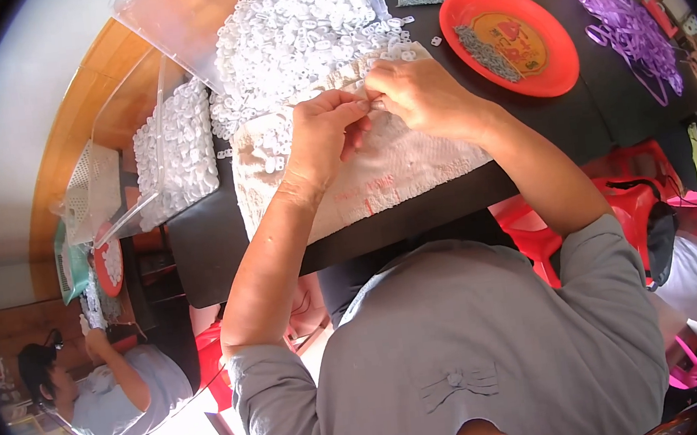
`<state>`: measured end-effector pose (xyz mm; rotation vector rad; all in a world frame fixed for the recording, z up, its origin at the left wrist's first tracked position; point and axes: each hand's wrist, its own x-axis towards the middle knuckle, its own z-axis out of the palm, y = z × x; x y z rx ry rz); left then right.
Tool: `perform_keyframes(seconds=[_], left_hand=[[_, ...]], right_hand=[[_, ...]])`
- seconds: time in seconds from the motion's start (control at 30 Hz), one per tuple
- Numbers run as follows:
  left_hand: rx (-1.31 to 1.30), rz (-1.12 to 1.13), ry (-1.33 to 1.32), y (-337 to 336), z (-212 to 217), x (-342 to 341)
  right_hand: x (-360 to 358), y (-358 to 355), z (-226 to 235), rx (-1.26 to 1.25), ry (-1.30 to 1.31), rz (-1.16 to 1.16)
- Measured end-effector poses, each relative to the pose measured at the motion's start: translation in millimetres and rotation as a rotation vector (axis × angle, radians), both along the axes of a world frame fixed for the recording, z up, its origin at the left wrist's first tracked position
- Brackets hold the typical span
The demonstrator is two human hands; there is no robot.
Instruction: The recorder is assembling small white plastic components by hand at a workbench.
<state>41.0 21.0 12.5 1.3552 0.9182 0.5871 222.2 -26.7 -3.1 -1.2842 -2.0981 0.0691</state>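
Note:
Both my hands meet over a cream cloth (419,163) spread on the dark table. My left hand (327,130) pinches with thumb and forefinger close together, its other fingers curled under. My right hand (421,95) is closed too, fingertips bent down right beside the left thumb. Whatever small piece lies between the fingertips is too small and covered to name. Just beyond the hands rises a big heap of small white plastic pieces (295,32), some of them with holes. A few of these lie on the cloth near my left wrist.
At the right stands a red plate (557,55) with small grey metal-looking parts (484,54). Purple ribbon (631,35) lies farther right. A clear bin of white pieces (180,150) is at the left. Another person (128,385) works at lower left; red stools (628,205) stand right.

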Motion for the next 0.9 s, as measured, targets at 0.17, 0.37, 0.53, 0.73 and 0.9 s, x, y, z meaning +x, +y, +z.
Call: perform_keyframes(seconds=[0.17,0.37,0.53,0.73,0.9], left_hand=[[-0.217,0.071,-0.123,-2,5,-3],[-0.239,0.09,-0.185,-9,5,-2],[-0.158,0.118,-0.172,-13,1,1],[-0.109,0.143,-0.133,-16,-2,1],[-0.253,0.108,-0.204,-14,4,-3]], right_hand=[[1,1,5,-0.098,0.392,0.027],[1,1,10,-0.287,0.461,0.051],[2,5,3,-0.413,0.594,0.085],[0,3,3,-0.476,0.583,0.045],[1,0,8,-0.317,0.418,-0.005]])
